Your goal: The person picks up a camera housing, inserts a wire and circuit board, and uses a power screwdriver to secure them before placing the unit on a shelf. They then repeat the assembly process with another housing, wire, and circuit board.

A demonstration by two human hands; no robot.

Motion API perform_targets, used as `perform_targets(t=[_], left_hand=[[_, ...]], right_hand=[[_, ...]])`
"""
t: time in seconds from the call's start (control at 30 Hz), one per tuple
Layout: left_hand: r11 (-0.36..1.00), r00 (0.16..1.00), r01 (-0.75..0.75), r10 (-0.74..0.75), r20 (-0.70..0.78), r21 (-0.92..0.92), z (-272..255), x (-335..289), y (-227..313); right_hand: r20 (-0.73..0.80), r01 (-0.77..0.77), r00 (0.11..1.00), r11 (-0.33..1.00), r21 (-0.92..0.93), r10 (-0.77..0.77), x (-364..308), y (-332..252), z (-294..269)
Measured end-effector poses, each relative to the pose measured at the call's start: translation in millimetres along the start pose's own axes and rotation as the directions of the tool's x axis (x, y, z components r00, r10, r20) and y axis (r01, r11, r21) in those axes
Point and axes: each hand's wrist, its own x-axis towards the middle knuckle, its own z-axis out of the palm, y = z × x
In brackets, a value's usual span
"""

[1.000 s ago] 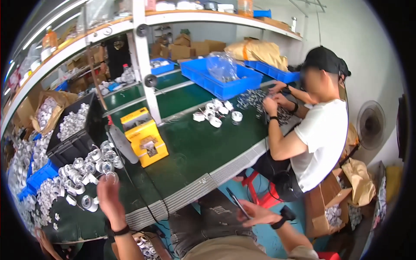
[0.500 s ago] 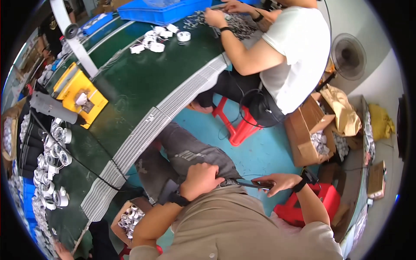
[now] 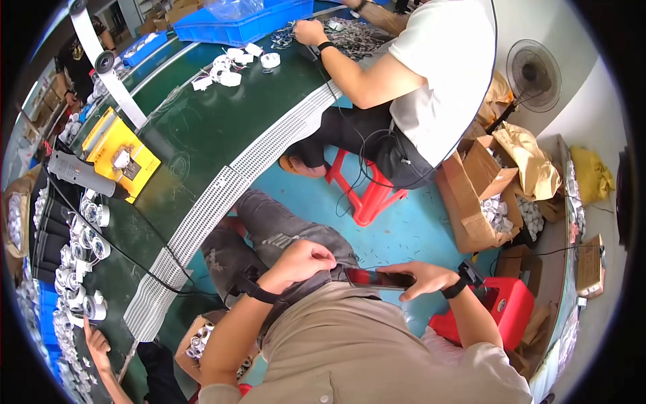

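Note:
My right hand (image 3: 428, 277) grips a dark smartphone (image 3: 382, 279) by its right end. The phone lies over my lap, just in front of my shirt, with part of its surface showing reddish. Next to its left end is my left hand (image 3: 300, 261), its fingers curled and thumb and forefinger pinched together. Whatever is between those fingertips, if anything, is too small to make out. Both wrists wear black bands, and grey trousers (image 3: 289, 229) show beneath the hands.
A green worktable (image 3: 202, 148) with a perforated white edge strip (image 3: 222, 195) runs along my left. On it are round white parts (image 3: 94, 306), touched by another person's hand (image 3: 98, 345), and a yellow box (image 3: 128, 158). Beyond, a co-worker (image 3: 444, 60) sits on a red stool (image 3: 369, 202); cartons (image 3: 464, 215) stand right.
The phone has turned to show more of its surface. My left hand has drawn slightly up and away from it. Another person's hand has reached in among the white parts at lower left.

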Motion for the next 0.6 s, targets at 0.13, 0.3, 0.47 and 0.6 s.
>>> perform_targets(t=[0.13, 0.3, 0.47, 0.6], left_hand=[[0.976, 0.942, -0.187, 0.211, -0.261, 0.116, 24, 1, 9], [0.861, 0.864, -0.313, 0.433, -0.256, 0.402, 33, 0, 19], [0.789, 0.832, -0.332, 0.503, -0.233, 0.517, 39, 0, 29], [0.771, 0.854, -0.361, 0.499, -0.146, 0.524, 35, 5, 27]], right_hand=[[-0.009, -0.011, 1.0, 0.998, 0.069, 0.012, 20, 7, 5], [-0.205, -0.159, 0.962, 0.981, 0.109, 0.179, 23, 10, 17], [-0.396, -0.196, 0.905, 0.978, -0.068, 0.154, 57, -11, 38], [-0.426, -0.216, 0.893, 0.968, -0.124, 0.145, 63, -5, 32]])
